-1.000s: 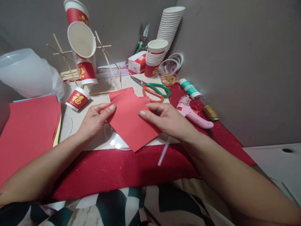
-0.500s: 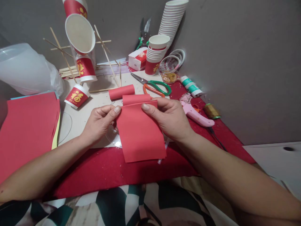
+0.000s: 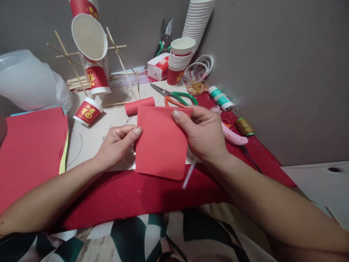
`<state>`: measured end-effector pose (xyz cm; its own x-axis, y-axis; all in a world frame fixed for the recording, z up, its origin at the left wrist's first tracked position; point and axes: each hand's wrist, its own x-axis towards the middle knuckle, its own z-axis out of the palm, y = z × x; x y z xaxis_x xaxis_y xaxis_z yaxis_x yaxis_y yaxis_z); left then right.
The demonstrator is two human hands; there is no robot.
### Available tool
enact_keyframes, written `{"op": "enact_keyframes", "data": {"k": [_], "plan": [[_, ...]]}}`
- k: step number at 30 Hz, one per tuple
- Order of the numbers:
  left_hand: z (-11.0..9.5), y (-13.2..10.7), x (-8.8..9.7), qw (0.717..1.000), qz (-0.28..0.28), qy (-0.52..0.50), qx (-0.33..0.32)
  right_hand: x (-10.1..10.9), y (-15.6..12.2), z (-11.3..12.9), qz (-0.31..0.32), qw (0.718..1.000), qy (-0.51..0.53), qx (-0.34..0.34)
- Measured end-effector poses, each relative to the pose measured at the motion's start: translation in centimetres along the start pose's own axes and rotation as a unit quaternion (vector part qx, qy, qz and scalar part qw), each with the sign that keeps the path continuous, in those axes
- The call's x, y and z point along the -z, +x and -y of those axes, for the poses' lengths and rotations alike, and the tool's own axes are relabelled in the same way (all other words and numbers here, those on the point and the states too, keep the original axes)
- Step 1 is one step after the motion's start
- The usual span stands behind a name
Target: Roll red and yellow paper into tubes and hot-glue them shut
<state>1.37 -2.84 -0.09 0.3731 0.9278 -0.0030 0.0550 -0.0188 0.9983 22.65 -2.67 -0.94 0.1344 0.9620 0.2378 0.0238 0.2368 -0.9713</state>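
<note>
Both hands hold one red paper sheet (image 3: 160,143) upright over the table's front. My left hand (image 3: 118,143) pinches its left edge between thumb and fingers. My right hand (image 3: 203,133) grips its top right corner, thumb on the near face. Behind the sheet a rolled red paper tube (image 3: 139,105) lies on the beige board (image 3: 94,136). A clear round disc (image 3: 130,161) peeks out under the sheet by my left hand.
Scissors (image 3: 177,98) lie behind the sheet, a pink glue gun (image 3: 231,133) beside my right hand. Red paper cups (image 3: 87,111) and sticks (image 3: 69,62) stand at back left, cup stacks (image 3: 178,60) at back, a red paper pile (image 3: 29,149) at left, a clear straw (image 3: 188,176) on the red cloth.
The sheet turned from a tilted diamond to a square-on position, its top was curled over half a second ago, and now it is flat and raised. The red tube behind came into view.
</note>
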Motion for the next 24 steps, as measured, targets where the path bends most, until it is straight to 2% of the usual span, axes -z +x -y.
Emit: {"op": "enact_keyframes", "data": {"k": [3, 5, 7, 10, 13, 16, 20, 24], "plan": [[-0.7, 0.1, 0.4, 1.0, -0.004, 0.003, 0.003, 0.8, 0.7, 0.3, 0.022, 1.0, -0.003, -0.006], [-1.2, 0.0, 0.5, 0.998, 0.036, -0.004, 0.054, 1.3, 1.1, 0.8, 0.018, 1.0, 0.009, -0.005], [-1.5, -0.2, 0.4, 0.99, 0.083, -0.01, 0.113, 1.7, 1.4, 1.4, 0.04, 0.999, 0.014, -0.019], [-1.7, -0.5, 0.0, 0.979, 0.14, 0.01, 0.149, 1.8, 1.3, 2.0, 0.141, 0.988, -0.025, -0.064], [-1.7, -0.5, -0.4, 0.969, 0.195, 0.058, 0.143, 1.3, 0.7, 1.5, 0.274, 0.954, -0.055, -0.112], [-1.6, -0.5, -0.6, 0.963, 0.214, 0.085, 0.137, 0.7, 0.2, 0.7, 0.342, 0.927, -0.024, -0.153], [-1.5, -0.5, -0.8, 0.966, 0.205, 0.092, 0.123, 0.2, 0.0, 0.4, 0.336, 0.929, -0.008, -0.156], [-1.4, -0.4, -0.7, 0.976, 0.173, 0.055, 0.122, 0.4, 0.2, 1.0, 0.277, 0.953, -0.011, -0.121]]}}
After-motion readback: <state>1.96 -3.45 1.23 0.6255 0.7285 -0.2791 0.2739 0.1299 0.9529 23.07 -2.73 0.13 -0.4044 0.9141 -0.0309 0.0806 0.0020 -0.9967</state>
